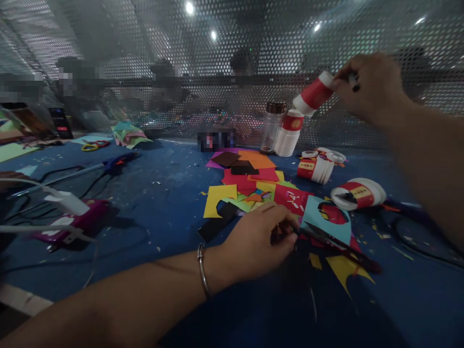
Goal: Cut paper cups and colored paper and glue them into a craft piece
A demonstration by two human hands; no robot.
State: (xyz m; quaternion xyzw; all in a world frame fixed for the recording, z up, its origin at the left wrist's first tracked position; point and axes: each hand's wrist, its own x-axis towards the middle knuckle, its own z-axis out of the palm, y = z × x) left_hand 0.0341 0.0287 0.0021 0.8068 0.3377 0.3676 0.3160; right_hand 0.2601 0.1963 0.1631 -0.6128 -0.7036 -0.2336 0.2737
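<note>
My right hand [377, 87] is raised at the upper right, its fingers closed on the end of a tilted red and white paper cup [316, 92]. A short dark-ended stick-like object [354, 81] also shows between those fingers. Just below, the cup's other end is close to a stack of paper cups [288, 137]; whether they touch I cannot tell. My left hand [263, 239] is low over the table with thumb and fingers pinched together; anything between them is too small or dark to name. Beside it lie black paper [217, 222], scissors [344, 249] and blue paper with a cut-out hole [311, 212].
Behind the coloured paper pile [250, 176] stands a glass bottle [272, 128]. Two decorated paper cups, one upper [315, 169] and one lower [357, 194], lie on the right. Leftward are a glue gun [118, 162], a purple power strip [78, 222] with cables, and yellow-red scissors [94, 145].
</note>
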